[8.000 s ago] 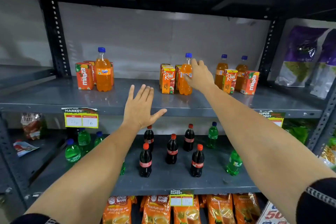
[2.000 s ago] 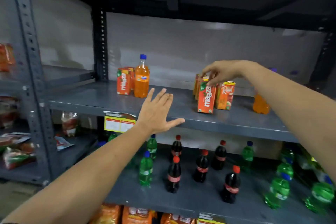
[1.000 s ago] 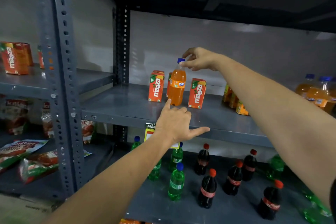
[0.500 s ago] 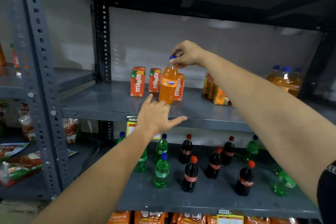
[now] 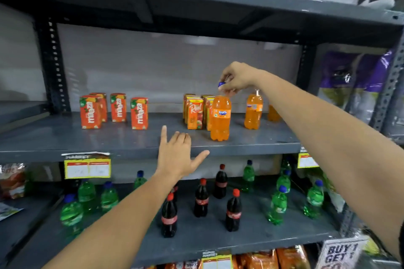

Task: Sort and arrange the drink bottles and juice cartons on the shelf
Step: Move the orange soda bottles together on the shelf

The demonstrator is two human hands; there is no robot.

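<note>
Pinched by its blue cap, the Fanta bottle (image 5: 220, 118) hangs or rests under the fingertips of the right hand (image 5: 237, 77), its base at or just above the middle shelf (image 5: 131, 141) near the front edge, directly in front of the Real juice cartons (image 5: 195, 113) — contact with the shelf cannot be told for sure. The left hand (image 5: 177, 157) holds nothing, fingers spread loosely in front of the shelf lip. As a judgement, the step in hand is bringing this bottle over to join the other orange bottles (image 5: 253, 110) standing further right and deeper in; the next move calls for carrying it rightward and back, then setting it down upright beside them. A cap-only hold lets the bottle swing, so it could clip the cartons just behind it. To the left, four Maaza cartons (image 5: 115, 110) stand grouped and well apart — no obstacle there. Cola and green bottles (image 5: 218, 199) sit scattered on the shelf below.
</note>
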